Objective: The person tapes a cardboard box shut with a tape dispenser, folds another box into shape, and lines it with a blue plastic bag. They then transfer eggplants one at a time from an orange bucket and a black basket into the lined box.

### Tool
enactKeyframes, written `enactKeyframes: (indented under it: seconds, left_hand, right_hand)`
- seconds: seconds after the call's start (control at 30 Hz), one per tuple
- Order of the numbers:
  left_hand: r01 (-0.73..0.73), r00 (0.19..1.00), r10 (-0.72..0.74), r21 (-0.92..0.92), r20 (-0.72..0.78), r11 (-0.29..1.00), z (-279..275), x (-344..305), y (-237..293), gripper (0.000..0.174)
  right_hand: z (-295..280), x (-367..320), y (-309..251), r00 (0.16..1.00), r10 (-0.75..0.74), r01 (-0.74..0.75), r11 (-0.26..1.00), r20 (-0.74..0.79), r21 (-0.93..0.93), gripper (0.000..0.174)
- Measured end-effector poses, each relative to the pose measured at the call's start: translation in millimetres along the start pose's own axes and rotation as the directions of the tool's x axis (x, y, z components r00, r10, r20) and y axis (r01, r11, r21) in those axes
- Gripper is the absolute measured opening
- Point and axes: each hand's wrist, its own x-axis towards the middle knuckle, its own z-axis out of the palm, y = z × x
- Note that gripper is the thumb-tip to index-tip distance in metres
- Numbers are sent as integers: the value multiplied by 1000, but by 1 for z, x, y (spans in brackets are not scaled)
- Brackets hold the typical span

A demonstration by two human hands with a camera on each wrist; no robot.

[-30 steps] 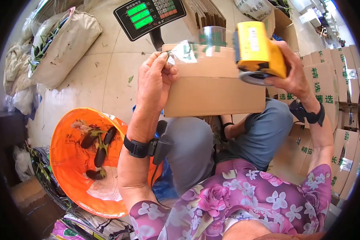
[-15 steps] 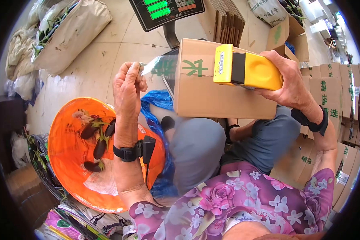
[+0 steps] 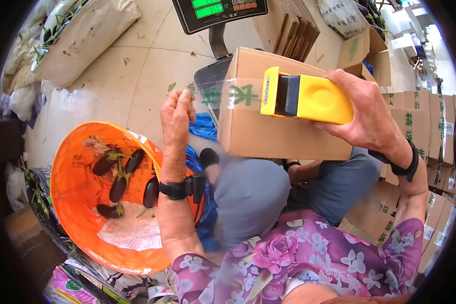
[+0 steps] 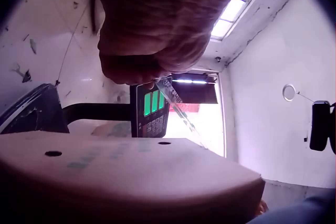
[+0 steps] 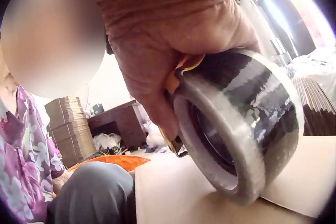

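Note:
A closed cardboard box [image 3: 283, 137] sits on the scale in front of the person's knees. Clear tape with green lettering [image 3: 244, 95] runs across its top and out past the left edge. The left hand [image 3: 175, 121] pinches the tape's free end off the box's left side, fingertips curled together. My right hand [image 3: 365, 104] grips a yellow tape dispenser [image 3: 324, 99] over the top of the box. In the right wrist view the dispenser's tape roll [image 5: 247, 129] shows close over the cardboard. In the left wrist view the box's side [image 4: 131, 166] has two round holes.
An orange bucket [image 3: 68, 202] with several eggplants stands at the left. The scale display [image 3: 220, 12] rises behind the box. Flattened cardboard [image 3: 294, 30] leans beyond it, and stacked cartons [image 3: 415, 121] stand at the right. A large sack [image 3: 96, 38] lies at the upper left.
The right hand has brought the dispenser left and turned it over the box top. My left hand has drawn the tape end left off the box, then moved slightly back right.

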Motion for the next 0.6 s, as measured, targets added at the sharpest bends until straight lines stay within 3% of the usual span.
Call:
enactKeyframes:
  seconds: [0.03, 0.1, 0.13, 0.2, 0.23, 0.3, 0.43, 0.5, 0.6]
  left_hand:
    - [1, 1000, -1, -2, -6, 1000, 3, 1, -5, 23]
    - [45, 999, -42, 272, -15, 961, 12, -3, -14, 21]
    - [50, 999, -45, 275, -27, 960, 14, -2, -22, 21]
    - [-179, 983, 168, 558, 71, 810, 22, 1, -38, 21]
    - [-173, 984, 168, 562, 61, 809, 28, -2, -37, 21]
    - [-413, 906, 350, 671, 237, 616, 38, -6, -34, 22]
    - [-262, 965, 145, 822, 219, 505, 47, -4, -31, 23]
    - [-221, 975, 79, 872, 208, 436, 34, 0, -62, 21]
    - [-121, 989, 13, 746, 149, 655, 28, 4, -80, 31]
  right_hand:
    - [-1, 2, -1, 1000, -5, 5, 1000, 4, 1, 59]
    - [-2, 4, -2, 999, 26, -26, 1000, 46, 10, 57]
    - [-2, 4, -3, 999, 17, -18, 1000, 51, 18, 57]
    - [-2, 2, -1, 993, 85, -87, 996, 78, 17, 60]
    - [-2, 2, -2, 994, 76, -78, 997, 81, 23, 60]
    - [-2, 3, -6, 999, 33, -33, 999, 38, 2, 55]
    - [-3, 2, -9, 999, 20, -21, 1000, 28, 23, 54]
    - [-5, 2, -12, 996, 59, -61, 997, 60, 38, 55]
    - [-3, -2, -10, 995, 96, -97, 993, 30, 65, 59]
